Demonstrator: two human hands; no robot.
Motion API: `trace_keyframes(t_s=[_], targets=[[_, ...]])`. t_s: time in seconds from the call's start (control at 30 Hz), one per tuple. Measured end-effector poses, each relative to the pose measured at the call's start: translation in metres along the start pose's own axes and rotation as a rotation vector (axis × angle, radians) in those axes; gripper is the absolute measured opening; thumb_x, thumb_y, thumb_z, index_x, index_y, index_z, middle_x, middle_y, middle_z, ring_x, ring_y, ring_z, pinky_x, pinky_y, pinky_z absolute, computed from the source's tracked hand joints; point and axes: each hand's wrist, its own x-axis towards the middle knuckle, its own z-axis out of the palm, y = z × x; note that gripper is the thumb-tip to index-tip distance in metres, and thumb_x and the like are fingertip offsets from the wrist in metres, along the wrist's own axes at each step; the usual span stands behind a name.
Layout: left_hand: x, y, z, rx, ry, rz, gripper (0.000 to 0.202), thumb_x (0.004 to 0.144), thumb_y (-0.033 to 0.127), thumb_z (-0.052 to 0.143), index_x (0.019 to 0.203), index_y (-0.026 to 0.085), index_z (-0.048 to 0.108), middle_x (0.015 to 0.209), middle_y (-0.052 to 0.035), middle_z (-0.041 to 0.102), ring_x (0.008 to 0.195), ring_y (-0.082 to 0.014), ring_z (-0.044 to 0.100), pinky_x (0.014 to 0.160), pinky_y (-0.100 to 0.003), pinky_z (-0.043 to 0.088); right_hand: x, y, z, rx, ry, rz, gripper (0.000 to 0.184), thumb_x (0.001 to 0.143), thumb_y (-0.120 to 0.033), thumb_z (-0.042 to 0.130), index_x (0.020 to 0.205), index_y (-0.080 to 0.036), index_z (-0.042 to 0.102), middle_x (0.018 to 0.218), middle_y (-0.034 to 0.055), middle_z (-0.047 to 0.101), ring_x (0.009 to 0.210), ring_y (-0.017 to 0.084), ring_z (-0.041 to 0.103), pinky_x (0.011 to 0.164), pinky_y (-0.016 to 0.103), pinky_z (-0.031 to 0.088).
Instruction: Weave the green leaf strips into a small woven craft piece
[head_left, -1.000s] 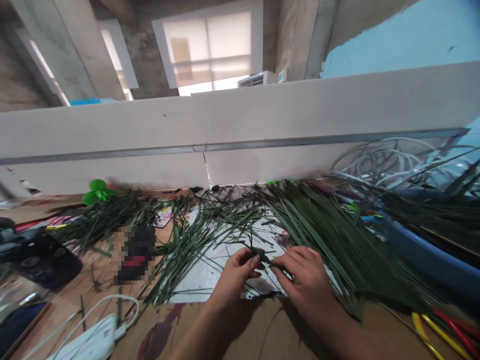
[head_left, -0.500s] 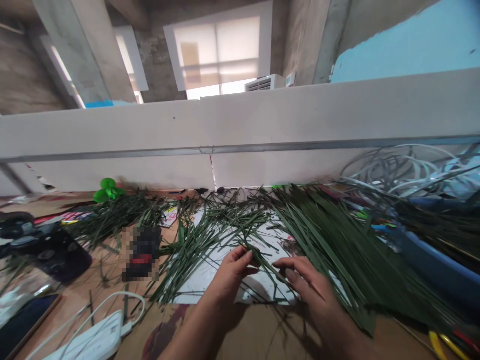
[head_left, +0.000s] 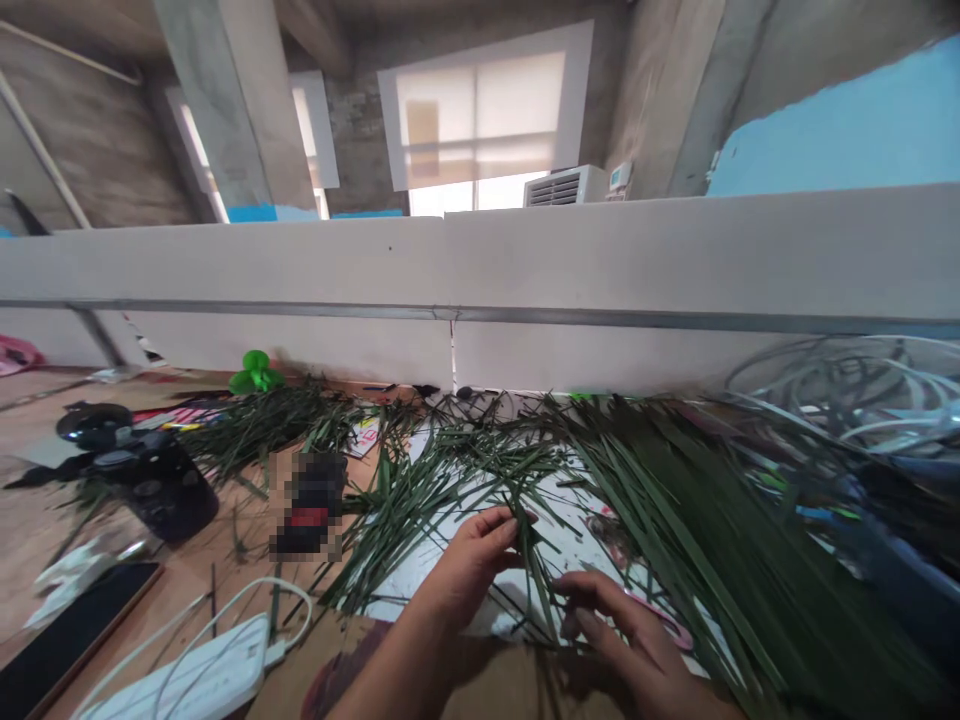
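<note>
The right hand point(head_left: 622, 625) has dropped away from the left and now sits just beside the strips, fingers loosely curled and half open (nothing visible in its grip). The left hand point(head_left: 472, 565) pinches narrow green palm-leaf strips point(head_left: 534, 580), their long axis pointing down toward the white paper sheet point(head_left: 420, 585)

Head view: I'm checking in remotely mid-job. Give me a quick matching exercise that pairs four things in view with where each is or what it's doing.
Things:
1. Left hand
2. Right hand
3. Green plastic leaf-shaped piece
4. White plastic block

Places or states:
A. Lying at lower left, cable attached
B. Pinching narrow green leaf strips
C. At the foot of the white partition
D. Curled beside those strips

Pairs: 1-B, 2-D, 3-C, 4-A
</note>
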Motion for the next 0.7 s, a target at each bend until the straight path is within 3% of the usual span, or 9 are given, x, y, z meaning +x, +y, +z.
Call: trace_keyframes(t_s=[0.13,0.3,0.37,0.5,0.7], targets=[[0.001,-0.003,-0.002,-0.072,0.014,-0.028,0.039,0.070,0.041,0.086,0.097,0.014,0.077,0.084,-0.0075,0.068,0.075,-0.0152,0.058,0.071,-0.026,0.045,0.001,0.008,0.004,0.069,-0.044,0.085,0.050,0.079,-0.066,0.064,0.104,-0.023,0.074,0.096,0.0097,0.069,0.091,0.029,0.068,0.070,0.032,0.058],[0.003,-0.004,-0.007,-0.169,0.055,-0.041,0.035,0.067,0.037,0.089,0.090,0.014,0.076,0.075,-0.0033,0.065,0.066,-0.0113,0.055,0.065,-0.023,0.043,-0.003,0.018,0.010,0.199,-0.098,0.132,0.054,0.081,-0.068,0.061,0.110,-0.023,0.069,0.086,0.0047,0.063,0.061,0.020,0.065,0.060,0.033,0.056],[0.004,-0.004,-0.009,-0.197,0.058,-0.046,0.033,0.067,0.036,0.089,0.087,0.014,0.074,0.073,-0.0019,0.064,0.063,-0.0100,0.054,0.064,-0.023,0.043,-0.002,0.022,0.009,0.167,-0.066,0.080,0.055,0.082,-0.067,0.060,0.115,-0.024,0.068,0.087,0.0056,0.065,0.067,0.021,0.067,0.065,0.034,0.056],[0.007,-0.003,-0.014,-0.248,0.048,-0.030,0.034,0.067,0.035,0.089,0.086,0.013,0.072,0.073,-0.0018,0.064,0.062,-0.0101,0.057,0.065,-0.024,0.044,0.004,0.034,0.005,0.032,0.078,-0.055,0.052,0.084,-0.061,0.062,0.123,-0.026,0.064,0.105,0.0103,0.071,0.098,0.028,0.068,0.088,0.038,0.054],[0.010,0.001,-0.021,-0.289,0.055,0.008,0.034,0.066,0.034,0.090,0.083,0.013,0.069,0.070,0.0006,0.063,0.057,-0.0092,0.056,0.060,-0.024,0.044,0.011,0.040,0.004,-0.113,0.079,-0.032,0.052,0.077,-0.057,0.069,0.115,-0.021,0.068,0.106,0.0128,0.073,0.100,0.030,0.069,0.087,0.038,0.055]])
